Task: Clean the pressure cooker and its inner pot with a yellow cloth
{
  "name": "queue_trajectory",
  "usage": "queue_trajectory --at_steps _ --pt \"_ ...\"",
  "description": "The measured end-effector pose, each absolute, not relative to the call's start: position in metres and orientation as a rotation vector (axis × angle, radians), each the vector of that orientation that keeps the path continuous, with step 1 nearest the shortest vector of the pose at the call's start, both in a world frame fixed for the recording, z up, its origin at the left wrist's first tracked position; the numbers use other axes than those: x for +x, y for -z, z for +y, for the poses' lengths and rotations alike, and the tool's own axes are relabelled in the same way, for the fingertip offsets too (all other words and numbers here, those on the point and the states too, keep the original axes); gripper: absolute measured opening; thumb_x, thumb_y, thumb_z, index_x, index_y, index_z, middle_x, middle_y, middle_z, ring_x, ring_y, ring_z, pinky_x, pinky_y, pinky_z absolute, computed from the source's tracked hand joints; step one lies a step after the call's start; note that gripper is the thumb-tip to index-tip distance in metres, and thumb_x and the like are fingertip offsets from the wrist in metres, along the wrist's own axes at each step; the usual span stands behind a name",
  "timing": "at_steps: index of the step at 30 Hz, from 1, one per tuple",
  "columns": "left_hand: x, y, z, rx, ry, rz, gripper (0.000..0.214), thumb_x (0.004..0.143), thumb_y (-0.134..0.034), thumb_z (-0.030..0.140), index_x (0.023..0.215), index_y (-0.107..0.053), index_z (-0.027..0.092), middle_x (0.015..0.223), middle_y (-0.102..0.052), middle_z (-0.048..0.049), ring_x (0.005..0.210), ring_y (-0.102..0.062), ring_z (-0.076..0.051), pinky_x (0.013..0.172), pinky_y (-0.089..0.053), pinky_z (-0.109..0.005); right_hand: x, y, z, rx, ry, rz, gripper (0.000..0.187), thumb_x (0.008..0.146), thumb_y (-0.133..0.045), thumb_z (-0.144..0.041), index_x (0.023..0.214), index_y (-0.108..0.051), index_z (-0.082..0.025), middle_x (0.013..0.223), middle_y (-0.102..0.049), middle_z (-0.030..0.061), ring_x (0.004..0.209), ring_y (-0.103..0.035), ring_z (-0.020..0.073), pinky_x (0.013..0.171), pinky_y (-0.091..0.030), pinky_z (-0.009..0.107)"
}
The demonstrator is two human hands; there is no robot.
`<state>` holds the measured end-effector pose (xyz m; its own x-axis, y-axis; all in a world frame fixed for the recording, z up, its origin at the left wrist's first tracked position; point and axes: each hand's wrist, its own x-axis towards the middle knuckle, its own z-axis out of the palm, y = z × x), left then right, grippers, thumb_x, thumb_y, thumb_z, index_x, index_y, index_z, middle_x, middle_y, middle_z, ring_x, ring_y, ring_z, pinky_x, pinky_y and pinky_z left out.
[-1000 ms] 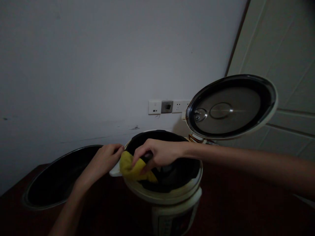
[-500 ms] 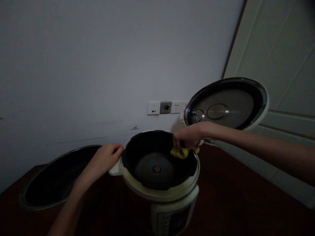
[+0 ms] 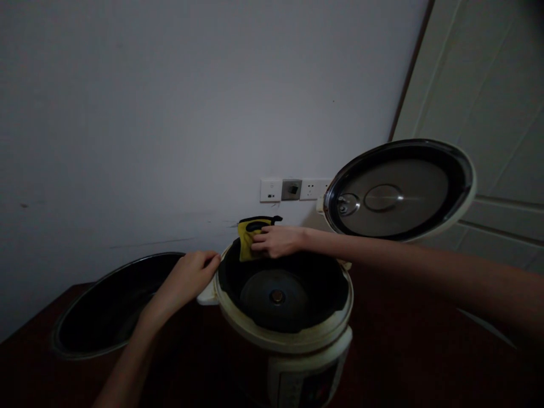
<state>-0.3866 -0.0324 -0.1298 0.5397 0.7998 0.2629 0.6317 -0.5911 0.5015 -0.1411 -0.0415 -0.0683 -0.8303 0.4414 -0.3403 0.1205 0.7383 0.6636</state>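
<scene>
An electric pressure cooker [image 3: 284, 340] stands with its dark inside showing and a round heating plate [image 3: 272, 311] at the bottom. My left hand [image 3: 198, 272] is closed on the cooker's left rim, by the pale side handle [image 3: 207, 296]. At the back rim, my right hand [image 3: 278, 241] grips a yellow cloth with black edging [image 3: 246, 249]; part of the cloth hangs inside the rim and part sticks up over it. The cooker's lid [image 3: 408, 181] is raised at the right, its metal underside facing me.
A dark inner pot [image 3: 102, 323] sits left of the cooker on the dark red table [image 3: 403, 351]. Wall sockets [image 3: 291, 190] are on the wall [image 3: 170, 113] behind. A pale panelled door [image 3: 488, 113] is at the right, behind the lid.
My right hand has moved from the cooker's right inner side to its back left rim. The cloth, bunched up before, now shows spread out. My left hand stays at the left rim.
</scene>
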Motion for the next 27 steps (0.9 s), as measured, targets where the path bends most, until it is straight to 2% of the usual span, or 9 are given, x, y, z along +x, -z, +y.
queue_trajectory --at_steps 3,5,9,12,16,19,21,23,27 --pt "-0.386 0.129 -0.034 2.446 -0.691 1.178 0.044 0.087 -0.031 0.041 0.065 -0.060 0.018 0.068 -0.065 -0.0048 0.065 -0.058 -0.019 0.059 -0.035 -0.027 -0.151 0.075 -0.039 0.253 -0.925 2.507 0.025 0.094 -0.041 -0.021 0.099 -0.064 -0.014 0.119 -0.056 0.0090 0.107 -0.048 0.0220 0.078 -0.040 0.037" --pt "-0.386 0.129 -0.035 2.441 -0.710 1.167 0.043 0.087 -0.031 0.039 0.066 -0.061 0.017 0.068 -0.065 -0.0047 0.064 -0.057 -0.019 0.059 -0.034 -0.027 -0.152 0.073 -0.037 0.297 -0.936 2.505 0.027 0.095 -0.039 -0.022 0.098 -0.064 -0.014 0.121 -0.055 0.0090 0.108 -0.047 0.0220 0.078 -0.040 0.036" --pt "-0.387 0.129 -0.036 2.432 -0.703 1.143 0.041 0.087 -0.032 0.036 0.067 -0.063 0.017 0.071 -0.067 -0.0059 0.065 -0.058 -0.019 0.061 -0.035 -0.027 -0.141 0.064 -0.044 0.640 -0.867 2.369 0.027 0.091 -0.043 -0.017 0.082 -0.068 -0.016 0.117 -0.059 0.0098 0.106 -0.050 0.0253 0.072 -0.042 0.035" --pt "-0.388 0.128 -0.036 2.445 -0.698 1.174 0.041 0.088 -0.032 0.036 0.067 -0.062 0.017 0.073 -0.068 -0.0073 0.067 -0.058 -0.020 0.062 -0.036 -0.028 -0.132 0.060 -0.064 1.011 -0.699 2.221 0.018 0.082 -0.052 -0.015 0.085 -0.070 -0.014 0.104 -0.065 0.0142 0.095 -0.057 0.0261 0.064 -0.044 0.032" --pt "-0.388 0.128 -0.037 2.420 -0.697 1.190 0.042 0.088 -0.032 0.037 0.070 -0.065 0.018 0.076 -0.069 -0.0078 0.070 -0.060 -0.021 0.065 -0.039 -0.029 -0.135 0.060 -0.094 1.441 -0.344 1.979 0.021 0.068 -0.065 -0.023 0.082 -0.071 -0.009 0.080 -0.068 0.0151 0.076 -0.064 0.0263 0.060 -0.046 0.033" --pt "-0.389 0.126 -0.038 2.370 -0.687 1.131 0.042 0.087 -0.034 0.039 0.077 -0.068 0.017 0.080 -0.070 -0.0071 0.074 -0.061 -0.022 0.068 -0.042 -0.029 -0.148 0.063 -0.108 1.563 0.194 1.782 0.016 0.059 -0.070 -0.021 0.070 -0.070 -0.009 0.064 -0.065 0.0074 0.062 -0.062 0.0222 0.055 -0.046 0.031" --pt "-0.392 0.124 -0.038 2.324 -0.657 1.059 0.042 0.087 -0.034 0.041 0.084 -0.069 0.018 0.085 -0.071 -0.0061 0.077 -0.062 -0.022 0.071 -0.045 -0.029 -0.161 0.067 -0.113 1.488 0.675 1.764 0.008 0.060 -0.066 -0.016 0.067 -0.068 -0.011 0.057 -0.060 0.0002 0.056 -0.059 0.0168 0.052 -0.045 0.027" --pt "-0.399 0.121 -0.039 2.278 -0.626 0.962 0.043 0.088 -0.035 0.043 0.097 -0.070 0.020 0.096 -0.072 -0.0048 0.087 -0.064 -0.022 0.079 -0.046 -0.030 -0.178 0.071 -0.115 1.395 1.014 1.885 0.010 0.066 -0.059 -0.012 0.072 -0.067 -0.013 0.058 -0.058 -0.0032 0.054 -0.056 0.0131 0.052 -0.045 0.024" --pt "-0.419 0.118 -0.040 2.253 -0.552 0.930 0.052 0.085 -0.043 0.051 0.127 -0.057 0.024 0.127 -0.060 -0.0053 0.118 -0.053 -0.025 0.096 -0.042 -0.033 -0.213 0.084 -0.109 1.679 1.155 2.231 0.020 0.079 -0.050 -0.015 0.093 -0.065 -0.012 0.076 -0.063 0.0009 0.059 -0.054 0.0113 0.054 -0.043 0.023"
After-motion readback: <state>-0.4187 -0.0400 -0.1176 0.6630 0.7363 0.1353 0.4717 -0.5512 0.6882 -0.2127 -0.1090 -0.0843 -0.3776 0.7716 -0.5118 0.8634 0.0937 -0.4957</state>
